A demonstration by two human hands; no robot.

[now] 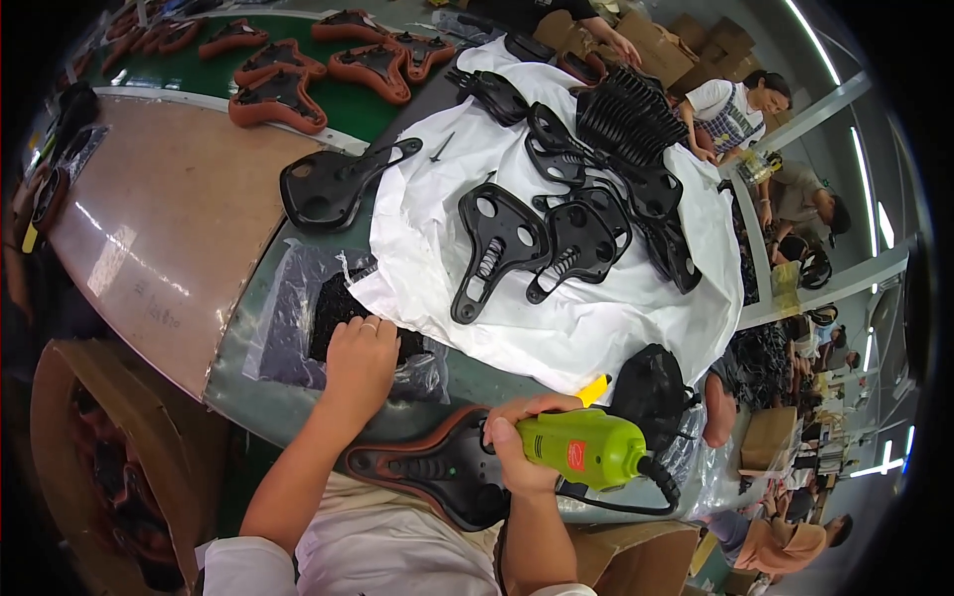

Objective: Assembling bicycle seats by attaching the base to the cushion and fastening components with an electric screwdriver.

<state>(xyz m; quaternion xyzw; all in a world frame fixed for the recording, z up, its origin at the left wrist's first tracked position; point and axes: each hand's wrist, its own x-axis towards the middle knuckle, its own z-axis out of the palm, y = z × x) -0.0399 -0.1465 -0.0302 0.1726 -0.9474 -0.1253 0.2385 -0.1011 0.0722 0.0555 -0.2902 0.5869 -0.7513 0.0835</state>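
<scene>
My right hand (pixel 522 447) is wrapped round a lime-green corded power tool (pixel 586 449); the tool's working end is hidden by the hand. Below it, close against my body, lies a brown-rimmed bicycle saddle (pixel 397 464) with its black underside up. My left hand (pixel 363 353) reaches into an open clear plastic bag (pixel 283 323) of small black pieces (pixel 336 303). Its fingers are bunched and bent down, their tips buried, so whatever they pinch is hidden. Beyond, several black plastic saddle bases (pixel 502 238) rest on a white sheet (pixel 422 223).
Brown saddles (pixel 278 99) line a green belt (pixel 189 65) at the far left. A yellow-handled item (pixel 593 389) and a black bag (pixel 648 397) lie right of the tool. Cardboard boxes (pixel 189 447) stand low at both sides. Co-workers (pixel 730 109) sit further right.
</scene>
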